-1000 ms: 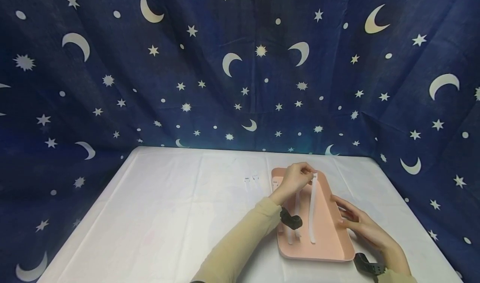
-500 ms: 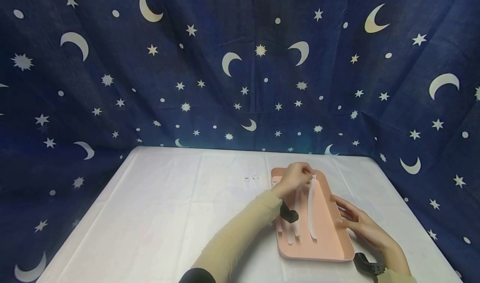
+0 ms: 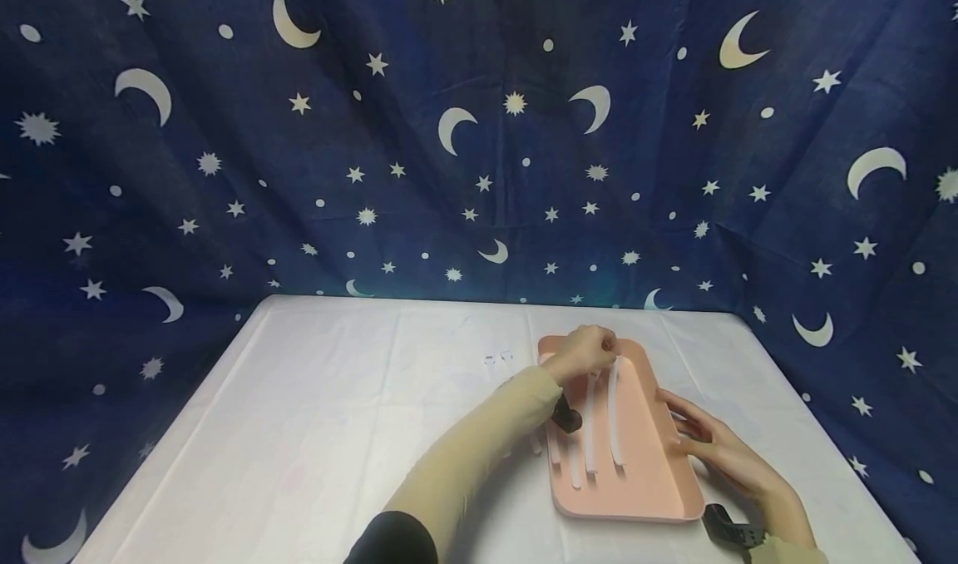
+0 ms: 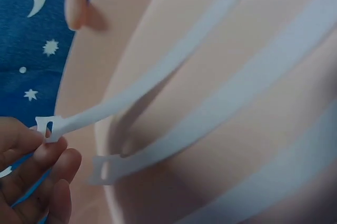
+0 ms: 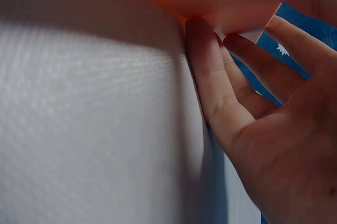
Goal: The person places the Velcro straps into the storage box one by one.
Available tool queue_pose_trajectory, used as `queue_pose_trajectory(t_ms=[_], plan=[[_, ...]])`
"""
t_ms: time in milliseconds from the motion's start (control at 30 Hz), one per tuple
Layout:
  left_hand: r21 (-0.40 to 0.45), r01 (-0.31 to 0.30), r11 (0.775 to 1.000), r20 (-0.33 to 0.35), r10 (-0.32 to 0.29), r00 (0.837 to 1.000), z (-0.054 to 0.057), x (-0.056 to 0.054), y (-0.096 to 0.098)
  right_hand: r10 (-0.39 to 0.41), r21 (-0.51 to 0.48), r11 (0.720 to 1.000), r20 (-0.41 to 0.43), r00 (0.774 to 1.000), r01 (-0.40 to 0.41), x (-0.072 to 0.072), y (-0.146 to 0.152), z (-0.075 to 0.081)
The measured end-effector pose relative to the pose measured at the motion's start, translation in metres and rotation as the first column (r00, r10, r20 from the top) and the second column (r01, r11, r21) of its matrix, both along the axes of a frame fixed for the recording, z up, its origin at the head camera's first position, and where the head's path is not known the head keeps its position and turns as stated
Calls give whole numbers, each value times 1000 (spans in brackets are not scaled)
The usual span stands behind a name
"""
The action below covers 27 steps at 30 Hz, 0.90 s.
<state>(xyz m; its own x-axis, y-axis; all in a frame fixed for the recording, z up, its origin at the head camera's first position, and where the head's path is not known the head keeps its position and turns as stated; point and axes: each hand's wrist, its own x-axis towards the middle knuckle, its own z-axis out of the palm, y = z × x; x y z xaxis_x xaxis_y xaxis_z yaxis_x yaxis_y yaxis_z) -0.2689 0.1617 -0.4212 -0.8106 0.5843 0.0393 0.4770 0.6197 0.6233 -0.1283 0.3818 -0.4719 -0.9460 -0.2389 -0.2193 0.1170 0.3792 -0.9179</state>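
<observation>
In the left wrist view my left hand [image 4: 34,166] pinches the slotted end of a white strap [image 4: 152,82] between thumb and fingers. The head view has this left hand [image 3: 585,352] at the far end of the pink tray [image 3: 636,493], with the held strap [image 3: 614,414] running toward me over the tray floor. Several more white straps [image 3: 590,423] lie lengthwise to its left in the tray. My right hand [image 3: 729,456] touches the outside of the tray's right wall. Its fingers [image 5: 208,61] lie fairly straight against the tray in the right wrist view.
Several white straps [image 3: 490,364] lie on the white table cover [image 3: 314,423] left of the tray, partly hidden by my left sleeve [image 3: 464,456]. A blue curtain [image 3: 419,173] with moons and stars hangs behind the table.
The held strap's near end has slid a little away from me along the tray. My left wrist has turned and shifted slightly. My right hand has stayed at the tray wall.
</observation>
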Motion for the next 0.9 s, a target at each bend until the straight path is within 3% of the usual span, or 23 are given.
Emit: queue_pose_trajectory(t_ms=[500,900], plan=[[-75,13,997,-36,-15,999,-9,-4,2,-1,18,1000,-13,1000,1,1,-2,0],[-83,0,997,-31,-3,1000,-8,-5,-6,9,36,999,-27,1000,-8,0,-1,-1]])
